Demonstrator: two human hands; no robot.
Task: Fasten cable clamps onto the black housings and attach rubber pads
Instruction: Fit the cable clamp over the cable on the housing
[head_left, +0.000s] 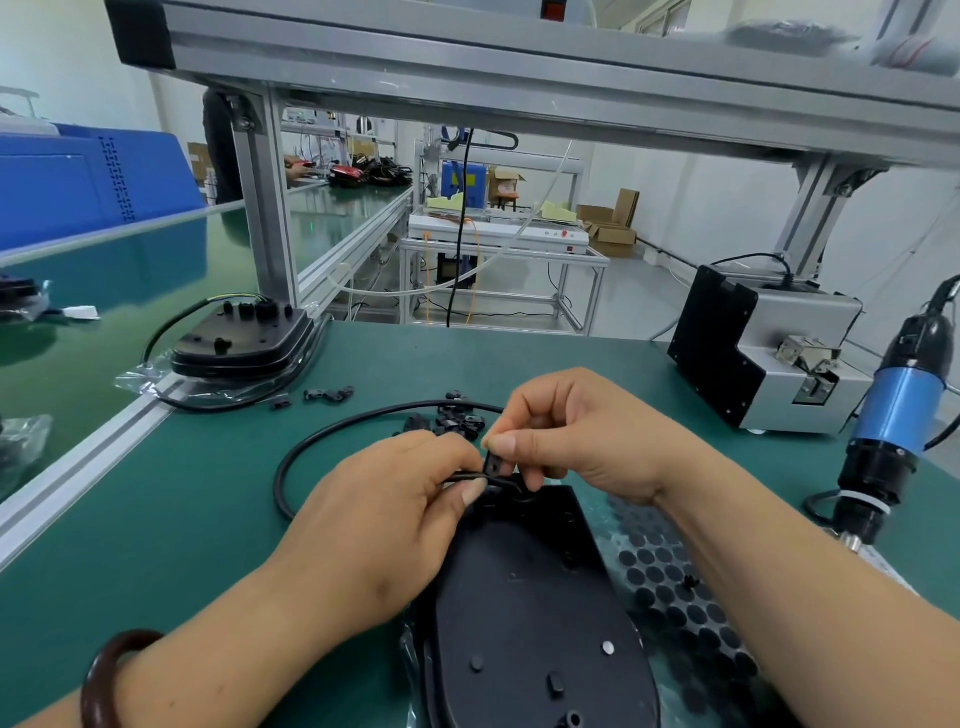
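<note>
Green bench (197, 525), black housing (524, 597) — long axis away

We count two black housings, the near housing (524, 597) and a far housing (244, 343) off to its left, one black cable (311, 441), one cable clamp (493, 464) held over the near housing, an uncountable heap of loose clamps (452, 421) beyond it, and, to its right, one rubber pad sheet (670, 582), one electric screwdriver (898, 410) and one screw feeder (753, 353).
</note>
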